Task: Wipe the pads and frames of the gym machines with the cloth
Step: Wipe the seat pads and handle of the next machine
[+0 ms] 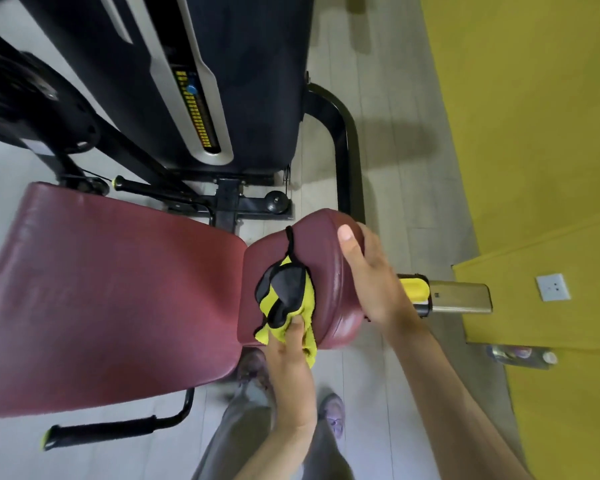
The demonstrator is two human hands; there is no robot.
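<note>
A person wipes a small red gym pad with a yellow-and-black cloth.

The left hand (288, 358) pinches the cloth (288, 299) in its fingers (296, 328) and presses it on top of the small pad (323, 244), towards the near edge. The right hand (371, 282) grips the pad's right end, thumb on top and fingers wrapped over the edge. To wipe well, the right hand should probably steady the pad while the cloth sweeps in overlapping strokes over the top and sides. The big pad (118, 289) just beside it and the black frame (343, 140) likely follow.
</note>
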